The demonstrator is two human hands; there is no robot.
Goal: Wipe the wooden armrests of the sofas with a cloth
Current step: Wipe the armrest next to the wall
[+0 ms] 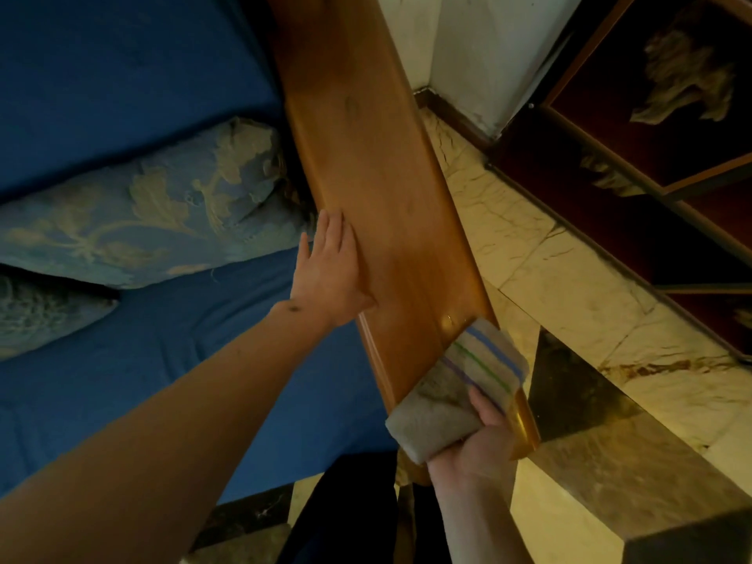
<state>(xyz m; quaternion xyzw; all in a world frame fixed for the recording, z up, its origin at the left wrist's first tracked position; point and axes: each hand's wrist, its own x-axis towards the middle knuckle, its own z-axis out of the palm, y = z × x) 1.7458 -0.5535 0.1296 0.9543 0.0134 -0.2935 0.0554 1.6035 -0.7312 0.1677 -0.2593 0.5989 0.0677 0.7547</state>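
Observation:
A long, polished wooden armrest (378, 164) runs from the top centre down to the lower right, beside a blue sofa seat (122, 360). My left hand (331, 270) lies flat on the armrest's inner edge, fingers together and extended, holding nothing. My right hand (480, 437) grips a folded grey-white cloth (460, 384) with blue and green stripes. The cloth is pressed on the near end of the armrest, covering its width there.
A blue cushion with a pale leaf pattern (154, 209) leans against the armrest's inner side, a second one (36, 315) at the far left. Marble floor (569, 278) lies to the right, with a white wall corner (468, 54) and a dark wood-framed cabinet (659, 128) beyond.

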